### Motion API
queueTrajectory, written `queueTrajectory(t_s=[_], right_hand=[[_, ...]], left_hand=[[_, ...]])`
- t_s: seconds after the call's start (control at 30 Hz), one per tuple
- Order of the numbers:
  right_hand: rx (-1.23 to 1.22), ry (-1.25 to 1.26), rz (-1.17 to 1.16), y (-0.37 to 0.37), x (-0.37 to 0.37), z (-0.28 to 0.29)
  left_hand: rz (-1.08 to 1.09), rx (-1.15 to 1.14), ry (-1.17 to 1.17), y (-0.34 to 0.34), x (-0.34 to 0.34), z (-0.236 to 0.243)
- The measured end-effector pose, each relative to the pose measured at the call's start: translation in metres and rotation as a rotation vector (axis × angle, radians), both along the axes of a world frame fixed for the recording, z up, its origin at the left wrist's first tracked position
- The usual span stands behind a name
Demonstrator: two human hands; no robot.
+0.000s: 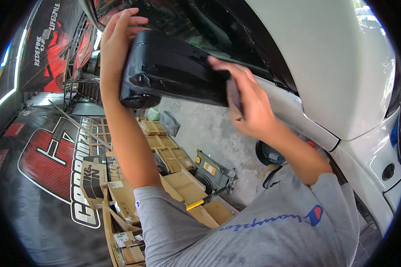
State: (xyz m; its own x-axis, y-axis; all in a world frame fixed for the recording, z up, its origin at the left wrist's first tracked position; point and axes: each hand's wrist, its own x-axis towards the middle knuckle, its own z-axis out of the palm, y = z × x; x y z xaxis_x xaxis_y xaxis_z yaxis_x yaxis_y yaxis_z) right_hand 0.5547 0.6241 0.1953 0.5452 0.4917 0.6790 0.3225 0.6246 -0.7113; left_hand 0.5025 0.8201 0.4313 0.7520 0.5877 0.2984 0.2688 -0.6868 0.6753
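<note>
Workshop floor (205, 124), grey concrete, central; white car (325, 58) at 2 o'clock; dark banner (13, 191) at 8; boxes (182, 184) at 7; jack (214, 171) at 6. Black piece (178, 66), glossy, elongated, end rounded: at 11 o'clock, before the car's dark window (218, 26). Right hand (253, 100), at 1 o'clock: fingers closed on a thin grey pad (233, 95), against the piece's near end. Left hand (116, 38), at 11: fingers extended, beside the far end; contact cannot be told.

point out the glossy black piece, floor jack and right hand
glossy black piece (176, 66): head view, on its broad face
floor jack (212, 171): head view, on its body
right hand (254, 103): head view, back of hand
</note>
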Motion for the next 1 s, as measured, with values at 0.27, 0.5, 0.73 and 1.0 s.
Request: queueTrajectory(t_s=[0.27,0.5,0.73,1.0], right_hand=[[0.061,-0.026,-0.012,0.009,0.007,0.010],[0.036,-0.036,-0.061,0.014,0.009,0.008],[-0.043,0.067,-0.070,0.011,0.003,-0.003],[-0.043,0.023,-0.106,0.011,0.003,-0.020]], left_hand=[[-0.028,-0.029,0.012,-0.003,0.000,-0.001],[0.071,-0.046,0.073,-0.012,0.000,0.000],[0.055,-0.039,0.090,-0.012,0.002,0.001],[0.033,-0.053,0.094,-0.011,0.004,0.001]])
